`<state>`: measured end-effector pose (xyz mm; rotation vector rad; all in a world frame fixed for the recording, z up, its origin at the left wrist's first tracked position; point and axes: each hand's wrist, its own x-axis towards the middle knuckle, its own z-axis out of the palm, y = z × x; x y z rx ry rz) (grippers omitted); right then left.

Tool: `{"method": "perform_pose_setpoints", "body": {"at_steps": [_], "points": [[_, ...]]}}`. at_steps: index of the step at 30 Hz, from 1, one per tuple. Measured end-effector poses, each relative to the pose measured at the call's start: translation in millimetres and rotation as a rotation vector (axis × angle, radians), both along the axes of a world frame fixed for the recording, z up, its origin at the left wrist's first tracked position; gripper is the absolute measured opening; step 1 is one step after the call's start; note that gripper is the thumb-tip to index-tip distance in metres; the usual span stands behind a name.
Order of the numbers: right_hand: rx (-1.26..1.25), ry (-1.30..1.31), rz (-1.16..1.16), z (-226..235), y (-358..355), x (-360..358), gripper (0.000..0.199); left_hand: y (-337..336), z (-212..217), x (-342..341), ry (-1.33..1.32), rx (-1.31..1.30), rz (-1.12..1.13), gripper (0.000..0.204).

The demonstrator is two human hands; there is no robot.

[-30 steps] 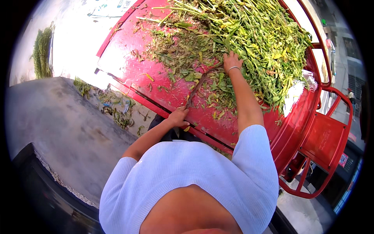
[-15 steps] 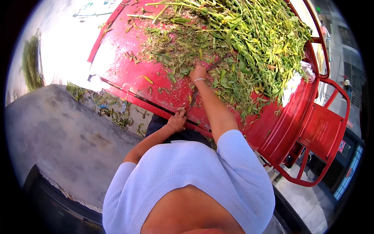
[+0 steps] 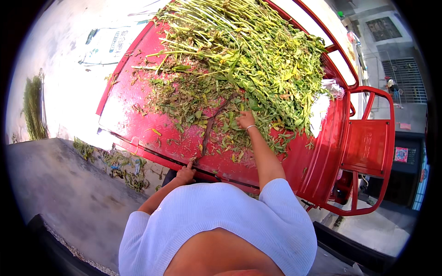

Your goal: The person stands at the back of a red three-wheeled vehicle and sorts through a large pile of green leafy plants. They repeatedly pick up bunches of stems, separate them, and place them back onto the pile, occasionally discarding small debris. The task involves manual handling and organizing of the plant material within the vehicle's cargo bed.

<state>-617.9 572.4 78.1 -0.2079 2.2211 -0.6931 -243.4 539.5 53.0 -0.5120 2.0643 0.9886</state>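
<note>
Beyond my left fingers, off to their left, I see a white printed sack lying flat. Well right of my right fingers are a barred window and a pink poster.

Head-worn, the wide fisheye looks steeply down, the pale top close below, the red cargo bed beyond.

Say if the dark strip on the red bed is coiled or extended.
Extended: the dark strip runs from near the left hand toward the piled stalks.
</note>
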Motion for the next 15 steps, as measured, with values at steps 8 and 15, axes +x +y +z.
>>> {"method": "perform_pose_setpoints", "body": {"at_steps": [8,15], "points": [[0.194,0.497,0.240,24.2,57.8,-141.5,0.055,-41.0,-7.7,-20.0,-0.136,-0.039,-0.013,0.042],[0.068,0.857,0.297,114.5,-51.0,-220.3,0.072,-107.2,7.3,-70.2,0.321,-0.256,0.247,0.041]]}}
